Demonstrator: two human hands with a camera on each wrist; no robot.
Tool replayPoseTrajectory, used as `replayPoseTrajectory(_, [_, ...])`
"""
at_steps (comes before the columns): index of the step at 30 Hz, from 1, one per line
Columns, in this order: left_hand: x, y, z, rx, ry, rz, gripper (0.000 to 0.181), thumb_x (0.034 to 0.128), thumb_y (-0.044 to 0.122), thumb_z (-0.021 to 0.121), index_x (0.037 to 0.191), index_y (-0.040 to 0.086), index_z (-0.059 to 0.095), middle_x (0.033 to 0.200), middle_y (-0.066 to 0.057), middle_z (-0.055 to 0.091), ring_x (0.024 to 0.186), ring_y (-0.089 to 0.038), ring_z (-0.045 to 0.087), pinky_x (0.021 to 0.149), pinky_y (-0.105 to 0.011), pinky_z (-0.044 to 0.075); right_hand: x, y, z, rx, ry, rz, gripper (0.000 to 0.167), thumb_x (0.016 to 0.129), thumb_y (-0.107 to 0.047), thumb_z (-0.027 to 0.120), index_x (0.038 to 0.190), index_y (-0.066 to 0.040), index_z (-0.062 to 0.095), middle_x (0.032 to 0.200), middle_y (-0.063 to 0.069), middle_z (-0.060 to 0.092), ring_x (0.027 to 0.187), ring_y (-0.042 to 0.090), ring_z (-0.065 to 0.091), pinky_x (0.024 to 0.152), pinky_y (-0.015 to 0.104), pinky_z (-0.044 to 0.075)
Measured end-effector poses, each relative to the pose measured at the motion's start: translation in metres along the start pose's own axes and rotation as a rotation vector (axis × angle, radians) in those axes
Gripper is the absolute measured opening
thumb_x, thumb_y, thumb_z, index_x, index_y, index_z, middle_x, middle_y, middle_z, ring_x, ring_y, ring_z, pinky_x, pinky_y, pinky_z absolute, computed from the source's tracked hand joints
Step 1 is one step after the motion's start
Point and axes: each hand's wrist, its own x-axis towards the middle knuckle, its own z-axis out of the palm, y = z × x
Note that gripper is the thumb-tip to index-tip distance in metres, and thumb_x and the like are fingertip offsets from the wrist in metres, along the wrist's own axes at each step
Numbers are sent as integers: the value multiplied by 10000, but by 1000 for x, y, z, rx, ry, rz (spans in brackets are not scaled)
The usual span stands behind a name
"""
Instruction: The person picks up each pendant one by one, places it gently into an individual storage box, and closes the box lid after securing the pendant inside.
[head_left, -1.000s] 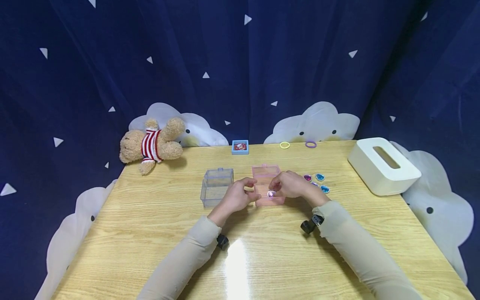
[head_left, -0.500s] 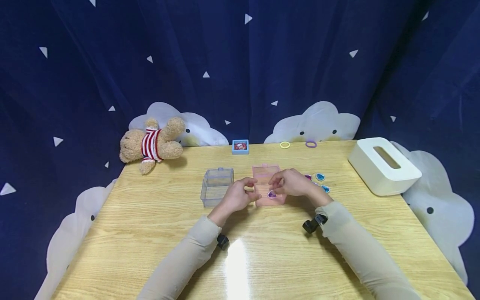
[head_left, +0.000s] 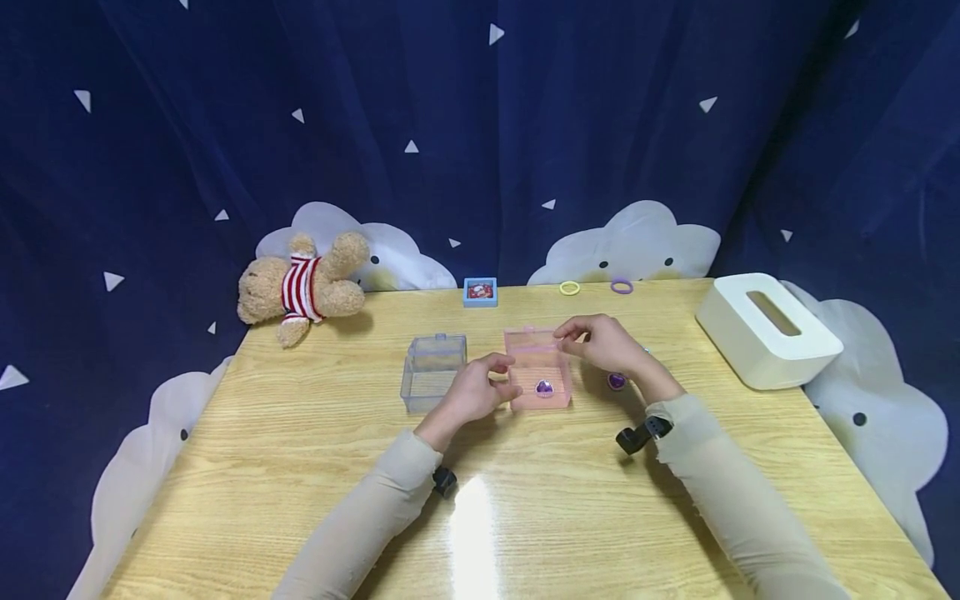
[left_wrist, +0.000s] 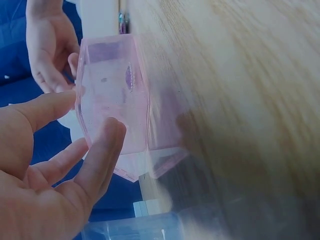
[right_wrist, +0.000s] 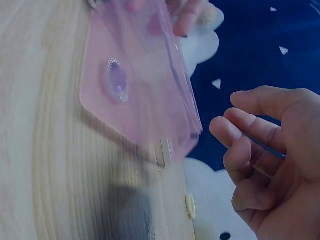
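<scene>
Right hand [head_left: 606, 343], empty, loosely curled, has withdrawn from the purple gem [head_left: 544, 387] in the pink box [head_left: 540, 402].

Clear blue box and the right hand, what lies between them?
The left hand and the pink box, with a purple gem inside; the head view shows this.

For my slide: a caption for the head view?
Left hand and right hand beside open pink box, purple gem inside.
</scene>
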Motion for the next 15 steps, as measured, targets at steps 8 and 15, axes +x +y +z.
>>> replayPoseTrajectory(8, [-1, 2, -1, -4, 4, 9, 507, 878, 206, 758, 1349, 105, 600, 1282, -176, 659, 1025, -303, 727, 810, -328, 609, -3, 30, -17, 72, -19, 162, 312, 949, -262, 670, 1183, -57, 694, 1011, 102, 670, 807, 313, 686, 677, 367, 579])
replayPoseTrajectory(15, [0, 0, 0, 2, -2, 14, 499, 883, 198, 753, 1349, 105, 601, 1282, -178, 658, 1013, -303, 729, 801, -323, 609, -8, 54, -23, 43, -12, 272, 324, 940, -249, 674, 1192, -46, 682, 1039, 123, 685, 789, 254, 691, 650, 312, 540])
